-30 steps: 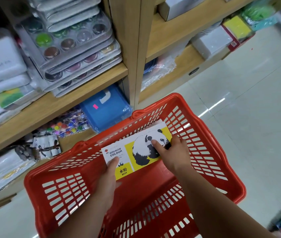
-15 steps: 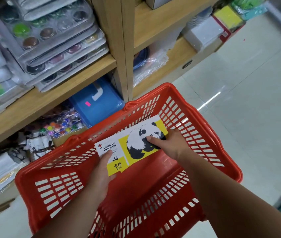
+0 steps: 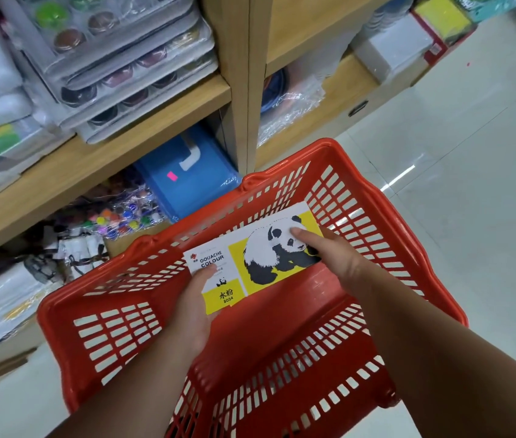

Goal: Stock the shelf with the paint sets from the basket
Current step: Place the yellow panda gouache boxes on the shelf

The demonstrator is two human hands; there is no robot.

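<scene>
Newbie: progress check please, how far along is this restock? All I can spot is one paint set [image 3: 252, 256], the yellow-and-white gouache box with the panda on it, held inside the red basket [image 3: 61, 311].

Regular: Barely started on that box, I'd say. It looks lifted off the basket floor but not clear of the rim, so it's nowhere near shelved. The left hand [image 3: 193, 311] has the near-left end, thumb pressed on top beside the "GOUACHE COLOUR" print and palm underneath. Its other fingers are hidden under the box. The right hand [image 3: 335, 254] grips the far-right end, thumb flat on the panda's head, the rest of the fingers tucked out of sight.

Newbie: anything else left in there?

Regular: The basket floor that shows is bare red plastic, so my guess is this is the last one, though the spot right under the box is hidden. The wooden shelf [image 3: 108, 153] just beyond the basket has clear paint trays [image 3: 117, 67] stacked on it, and a blue case [image 3: 187, 178] sits on the level below. Can't tell which of those came from the basket, or which slot this box belongs in. What's left is to lift it out, carry it across and set it down.
</scene>
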